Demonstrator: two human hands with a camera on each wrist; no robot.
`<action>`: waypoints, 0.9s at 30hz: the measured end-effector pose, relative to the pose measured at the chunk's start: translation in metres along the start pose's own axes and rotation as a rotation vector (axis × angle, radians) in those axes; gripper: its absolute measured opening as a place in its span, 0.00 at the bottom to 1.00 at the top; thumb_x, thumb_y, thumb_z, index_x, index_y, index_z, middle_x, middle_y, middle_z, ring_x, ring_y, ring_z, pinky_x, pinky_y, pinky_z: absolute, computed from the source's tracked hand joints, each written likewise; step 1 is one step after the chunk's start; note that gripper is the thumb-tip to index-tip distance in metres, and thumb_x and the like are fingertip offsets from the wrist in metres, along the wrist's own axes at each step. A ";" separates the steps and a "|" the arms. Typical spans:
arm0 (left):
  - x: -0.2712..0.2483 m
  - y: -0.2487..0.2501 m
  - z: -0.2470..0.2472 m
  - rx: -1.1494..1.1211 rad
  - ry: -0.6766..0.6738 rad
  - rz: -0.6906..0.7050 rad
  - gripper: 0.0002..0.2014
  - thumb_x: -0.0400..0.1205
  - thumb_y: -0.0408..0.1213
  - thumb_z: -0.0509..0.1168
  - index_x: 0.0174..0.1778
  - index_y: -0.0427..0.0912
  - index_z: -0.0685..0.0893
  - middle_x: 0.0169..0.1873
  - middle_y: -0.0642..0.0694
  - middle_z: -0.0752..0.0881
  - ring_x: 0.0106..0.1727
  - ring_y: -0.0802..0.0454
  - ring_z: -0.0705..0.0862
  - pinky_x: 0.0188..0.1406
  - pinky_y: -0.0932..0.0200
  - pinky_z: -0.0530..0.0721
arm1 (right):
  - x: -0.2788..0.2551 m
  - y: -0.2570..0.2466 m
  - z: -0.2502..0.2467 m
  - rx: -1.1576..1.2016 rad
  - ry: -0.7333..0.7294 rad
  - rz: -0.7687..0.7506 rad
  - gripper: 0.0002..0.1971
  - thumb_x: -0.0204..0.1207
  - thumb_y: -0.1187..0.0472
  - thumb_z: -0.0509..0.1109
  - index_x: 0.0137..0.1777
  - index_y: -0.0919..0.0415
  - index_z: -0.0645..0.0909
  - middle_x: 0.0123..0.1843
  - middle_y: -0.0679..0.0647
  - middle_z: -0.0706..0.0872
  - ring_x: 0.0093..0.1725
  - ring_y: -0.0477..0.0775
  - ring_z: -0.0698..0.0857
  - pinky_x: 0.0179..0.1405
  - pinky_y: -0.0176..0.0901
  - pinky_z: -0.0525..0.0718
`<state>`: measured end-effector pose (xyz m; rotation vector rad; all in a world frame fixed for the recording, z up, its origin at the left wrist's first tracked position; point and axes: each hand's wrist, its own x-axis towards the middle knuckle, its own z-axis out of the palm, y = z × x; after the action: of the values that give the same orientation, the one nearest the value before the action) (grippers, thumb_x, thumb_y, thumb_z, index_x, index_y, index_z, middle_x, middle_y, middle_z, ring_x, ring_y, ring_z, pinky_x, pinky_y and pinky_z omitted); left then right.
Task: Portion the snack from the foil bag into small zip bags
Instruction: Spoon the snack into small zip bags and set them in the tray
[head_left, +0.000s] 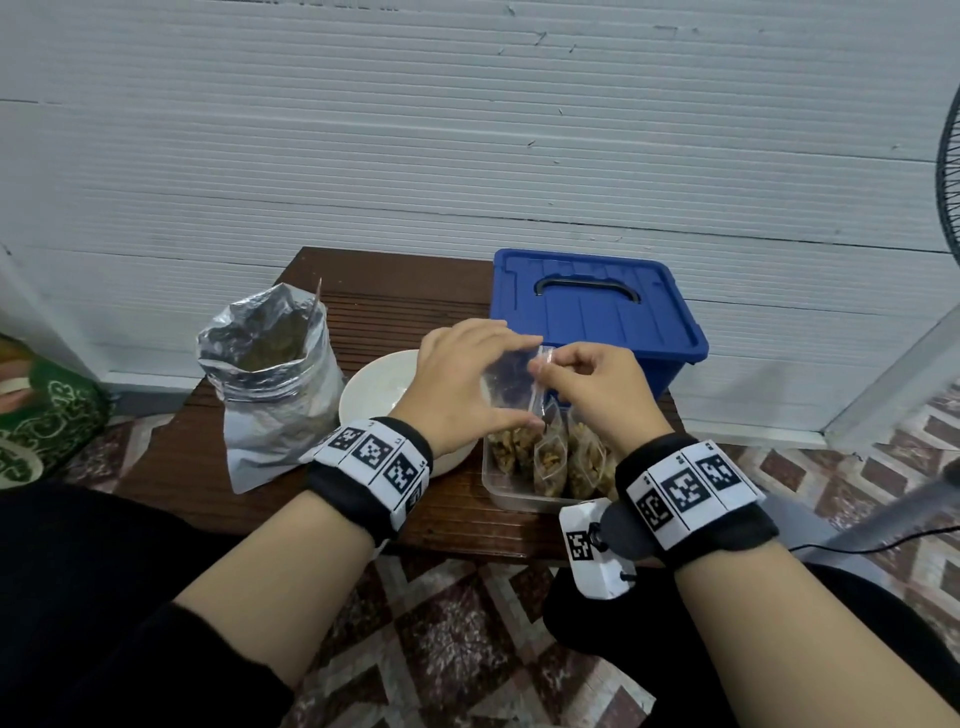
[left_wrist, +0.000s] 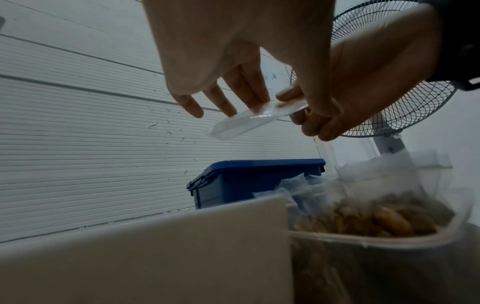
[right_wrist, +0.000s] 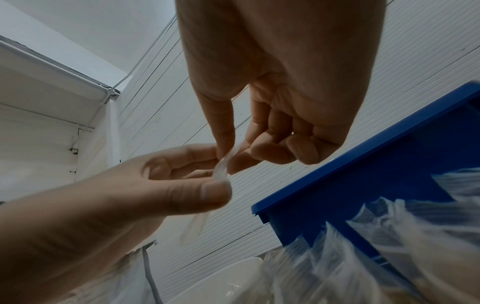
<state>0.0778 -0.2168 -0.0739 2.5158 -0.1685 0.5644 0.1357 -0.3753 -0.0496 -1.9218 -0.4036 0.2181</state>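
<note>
A small empty clear zip bag (head_left: 506, 397) is held above the table between both hands. My left hand (head_left: 524, 379) grips it with the fingers along its top and the thumb at its lower edge. My right hand (head_left: 540, 366) pinches the bag's top corner between thumb and forefinger; the right wrist view shows that pinch (right_wrist: 226, 156) just above my left thumb (right_wrist: 207, 191). The open foil bag (head_left: 270, 374) stands upright at the left with brown snack inside and a utensil handle (head_left: 316, 299) sticking out. Nothing is visible inside the held bag (left_wrist: 233, 125).
A white bowl (head_left: 374, 384) sits between the foil bag and my left hand. A clear tub (head_left: 493, 493) at the front right holds several filled zip bags (head_left: 550, 457). Behind it stands a blue lidded box (head_left: 597, 312). A fan (left_wrist: 402, 102) is off to the right.
</note>
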 end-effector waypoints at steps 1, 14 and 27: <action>0.000 0.000 0.000 -0.019 0.009 -0.008 0.38 0.61 0.63 0.76 0.67 0.56 0.81 0.63 0.58 0.81 0.71 0.57 0.73 0.66 0.55 0.59 | -0.001 -0.001 0.000 0.003 0.002 0.000 0.08 0.74 0.56 0.75 0.35 0.55 0.85 0.32 0.49 0.86 0.32 0.43 0.81 0.39 0.40 0.78; 0.000 -0.002 -0.004 -0.229 0.101 -0.097 0.23 0.62 0.64 0.76 0.50 0.63 0.84 0.48 0.67 0.85 0.57 0.64 0.81 0.65 0.40 0.74 | -0.002 0.000 -0.003 0.038 0.009 0.001 0.05 0.73 0.60 0.75 0.37 0.55 0.89 0.34 0.48 0.90 0.35 0.37 0.85 0.38 0.32 0.78; -0.004 -0.003 -0.029 -0.288 0.151 -0.220 0.23 0.62 0.49 0.83 0.52 0.59 0.85 0.47 0.69 0.83 0.53 0.80 0.78 0.53 0.83 0.70 | -0.002 -0.011 0.005 -0.080 0.037 -0.073 0.07 0.79 0.54 0.69 0.44 0.54 0.87 0.37 0.47 0.90 0.42 0.41 0.86 0.42 0.33 0.79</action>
<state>0.0648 -0.1991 -0.0549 2.1687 0.0782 0.5917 0.1300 -0.3681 -0.0412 -1.9822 -0.4634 0.1201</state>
